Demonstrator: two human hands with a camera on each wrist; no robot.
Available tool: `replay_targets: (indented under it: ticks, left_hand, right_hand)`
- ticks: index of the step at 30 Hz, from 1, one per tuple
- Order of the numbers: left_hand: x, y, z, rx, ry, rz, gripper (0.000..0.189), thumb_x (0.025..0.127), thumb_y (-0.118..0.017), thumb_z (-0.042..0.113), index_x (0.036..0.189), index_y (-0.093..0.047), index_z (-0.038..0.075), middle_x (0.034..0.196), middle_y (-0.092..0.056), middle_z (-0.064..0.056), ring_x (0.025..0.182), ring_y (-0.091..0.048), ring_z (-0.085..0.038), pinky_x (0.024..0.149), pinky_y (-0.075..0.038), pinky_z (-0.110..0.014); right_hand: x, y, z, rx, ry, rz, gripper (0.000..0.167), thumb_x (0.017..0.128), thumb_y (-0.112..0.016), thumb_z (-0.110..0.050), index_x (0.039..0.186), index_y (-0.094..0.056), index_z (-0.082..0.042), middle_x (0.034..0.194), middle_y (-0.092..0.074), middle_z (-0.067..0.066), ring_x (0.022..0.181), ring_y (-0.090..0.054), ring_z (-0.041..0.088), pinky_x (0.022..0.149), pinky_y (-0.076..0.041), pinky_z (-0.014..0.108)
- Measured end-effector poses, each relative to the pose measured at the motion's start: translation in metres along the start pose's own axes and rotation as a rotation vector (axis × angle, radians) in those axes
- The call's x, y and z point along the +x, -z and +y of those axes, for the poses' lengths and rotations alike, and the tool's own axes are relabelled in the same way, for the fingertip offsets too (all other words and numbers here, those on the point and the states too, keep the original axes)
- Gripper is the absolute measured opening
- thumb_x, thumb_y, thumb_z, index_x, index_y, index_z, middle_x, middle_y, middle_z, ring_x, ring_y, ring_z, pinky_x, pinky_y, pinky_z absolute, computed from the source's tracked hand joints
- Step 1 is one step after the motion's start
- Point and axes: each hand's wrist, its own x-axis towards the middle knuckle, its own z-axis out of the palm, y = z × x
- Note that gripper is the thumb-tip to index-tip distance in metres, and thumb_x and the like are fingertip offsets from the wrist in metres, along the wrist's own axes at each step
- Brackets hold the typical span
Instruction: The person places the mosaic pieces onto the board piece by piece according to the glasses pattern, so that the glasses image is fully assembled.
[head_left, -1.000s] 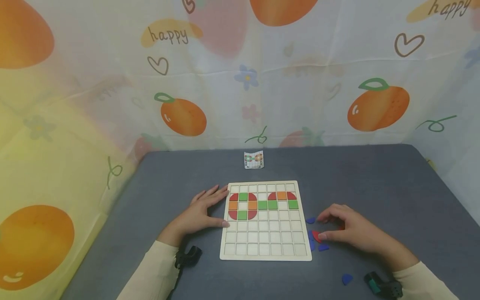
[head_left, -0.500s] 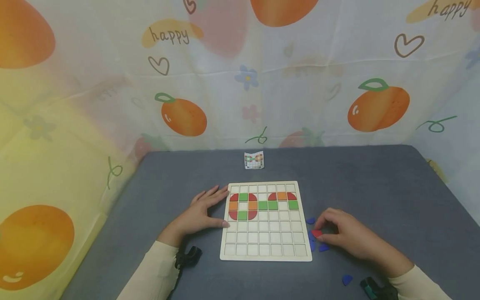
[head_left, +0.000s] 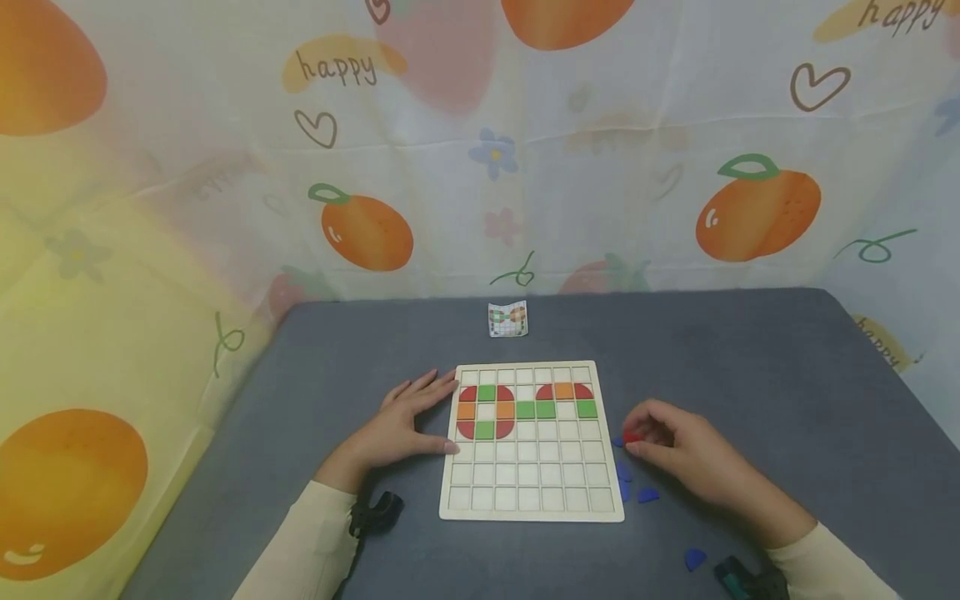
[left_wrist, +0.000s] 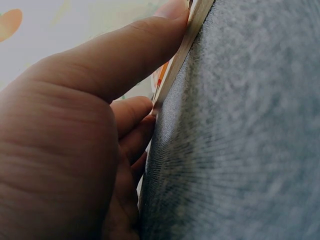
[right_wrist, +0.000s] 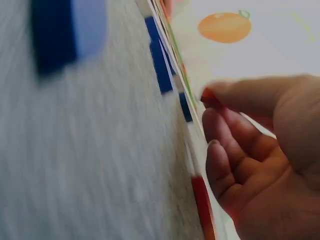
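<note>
A white grid board (head_left: 527, 476) lies on the table, with red rounded tiles and green and orange square tiles set in its upper rows. My left hand (head_left: 401, 429) steadies its left side: the extended fingers touch the edge and the thumb tip rests on the border, as the left wrist view shows too. Just off the right edge, my right hand (head_left: 690, 454) pinches a small red tile (right_wrist: 209, 97) between thumb and index finger, above the table. Another red tile (right_wrist: 202, 205) lies beneath that hand in the right wrist view; the head view hides it.
Several blue tiles (head_left: 648, 496) lie along the board's right side, and one blue tile (head_left: 695, 558) sits nearer the front. Behind the board is a small pattern card (head_left: 507, 320). A fruit-printed cloth (head_left: 585, 192) hangs behind the grey table (head_left: 360, 350).
My right hand has picked up the red tile from among the blue ones and moved it slightly away from me and toward the board. My left hand and the board have stayed put.
</note>
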Motion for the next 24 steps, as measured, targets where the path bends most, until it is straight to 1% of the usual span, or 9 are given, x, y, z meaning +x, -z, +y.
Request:
replay_targets:
  ticks: [2, 4, 8, 10, 13, 18, 24]
  left_hand:
    - [0.000, 0.000, 0.000, 0.002, 0.000, -0.002, 0.104, 0.085, -0.092, 0.055, 0.170, -0.043, 0.019, 0.176, -0.031, 0.008, 0.165, -0.013, -0.029, 0.126, -0.003, -0.063]
    - [0.000, 0.000, 0.000, 0.004, -0.001, -0.003, 0.104, 0.085, -0.092, 0.055, 0.170, -0.043, 0.019, 0.176, -0.031, 0.007, 0.165, -0.013, -0.029, 0.126, -0.003, -0.063]
    - [0.000, 0.001, 0.000, 0.002, -0.004, -0.002, 0.104, 0.085, -0.092, 0.055, 0.170, -0.043, 0.020, 0.176, -0.031, 0.007, 0.165, -0.013, -0.030, 0.125, -0.004, -0.064]
    - [0.001, 0.001, 0.000, 0.002, -0.004, -0.003, 0.104, 0.085, -0.092, 0.055, 0.170, -0.043, 0.020, 0.176, -0.031, 0.007, 0.165, -0.013, -0.030, 0.125, -0.004, -0.064]
    - [0.001, 0.002, 0.001, 0.002, -0.004, -0.003, 0.104, 0.085, -0.092, 0.054, 0.170, -0.043, 0.020, 0.176, -0.032, 0.007, 0.165, -0.013, -0.030, 0.125, -0.004, -0.064]
    - [0.001, 0.003, 0.001, 0.004, 0.002, -0.007, 0.104, 0.084, -0.092, 0.054, 0.170, -0.043, 0.020, 0.176, -0.032, 0.007, 0.165, -0.013, -0.030, 0.125, -0.003, -0.064]
    - [0.002, 0.003, 0.000, 0.008, 0.009, -0.015, 0.104, 0.084, -0.091, 0.056, 0.170, -0.043, 0.021, 0.176, -0.031, 0.007, 0.165, -0.013, -0.030, 0.126, -0.003, -0.064]
  right_hand:
    - [0.004, -0.003, -0.002, 0.008, 0.001, 0.018, 0.019, 0.099, -0.082, -0.007, 0.115, -0.076, -0.016, 0.104, -0.073, -0.010, 0.091, -0.070, 0.011, 0.080, -0.058, 0.032]
    - [0.008, -0.007, -0.005, 0.034, 0.005, 0.031, 0.019, 0.099, -0.082, -0.007, 0.115, -0.077, -0.014, 0.105, -0.075, -0.009, 0.092, -0.072, 0.011, 0.082, -0.059, 0.032]
    - [0.017, -0.016, -0.013, 0.117, -0.007, 0.029, 0.011, 0.099, -0.082, -0.010, 0.107, -0.075, -0.012, 0.097, -0.074, -0.005, 0.085, -0.073, 0.016, 0.078, -0.057, 0.031]
    - [0.023, -0.020, -0.017, 0.159, -0.032, 0.025, 0.011, 0.100, -0.083, -0.011, 0.106, -0.074, -0.012, 0.094, -0.074, -0.002, 0.082, -0.072, 0.018, 0.076, -0.056, 0.030]
    - [0.033, -0.029, -0.022, 0.192, -0.054, 0.025, 0.011, 0.100, -0.083, -0.011, 0.105, -0.073, -0.011, 0.093, -0.074, -0.001, 0.082, -0.071, 0.021, 0.074, -0.056, 0.030]
    - [0.050, -0.044, -0.027, 0.200, -0.056, 0.042, 0.011, 0.099, -0.082, -0.009, 0.107, -0.075, -0.012, 0.094, -0.075, -0.002, 0.085, -0.070, 0.022, 0.076, -0.056, 0.033]
    - [0.063, -0.059, -0.031, 0.150, -0.071, 0.037, 0.007, 0.102, -0.080, -0.012, 0.109, -0.079, -0.012, 0.093, -0.073, -0.005, 0.081, -0.067, 0.017, 0.074, -0.054, 0.037]
